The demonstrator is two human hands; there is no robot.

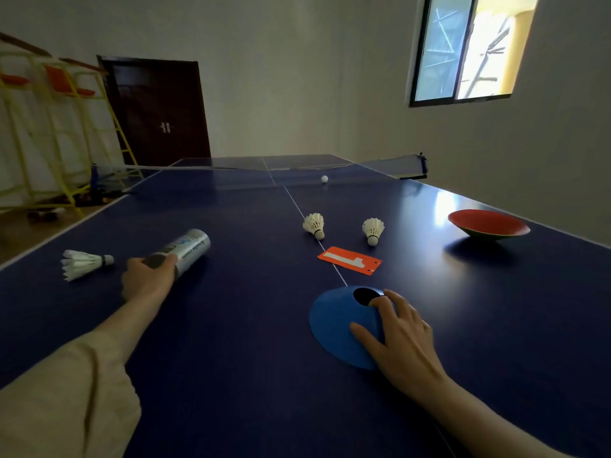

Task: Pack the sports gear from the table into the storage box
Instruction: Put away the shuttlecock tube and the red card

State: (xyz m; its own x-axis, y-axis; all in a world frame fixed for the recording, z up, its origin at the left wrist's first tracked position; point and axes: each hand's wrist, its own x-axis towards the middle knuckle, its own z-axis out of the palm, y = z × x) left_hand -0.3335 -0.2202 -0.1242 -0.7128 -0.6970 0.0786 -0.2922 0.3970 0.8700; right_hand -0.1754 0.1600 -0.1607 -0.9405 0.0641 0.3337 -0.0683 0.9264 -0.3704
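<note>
A blue table-tennis table [231, 325] is bearing everything. Near right, the right hand [401, 335] is resting spread fingers on a blue cone [337, 322]. Left, the left hand [148, 276] is gripping a silver shuttlecock tube [190, 247]; its print is unreadable. A shuttlecock [82, 263] is lying just left.

Tube [185, 251] left, cone [340, 328] right — two shuttlecocks [314, 225] behind the cone.

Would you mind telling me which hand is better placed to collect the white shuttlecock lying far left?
Left. The left hand, though gripping the silver shuttlecock tube, is beside the white feather shuttlecock; the right hand rests on the blue disc cone.
</note>
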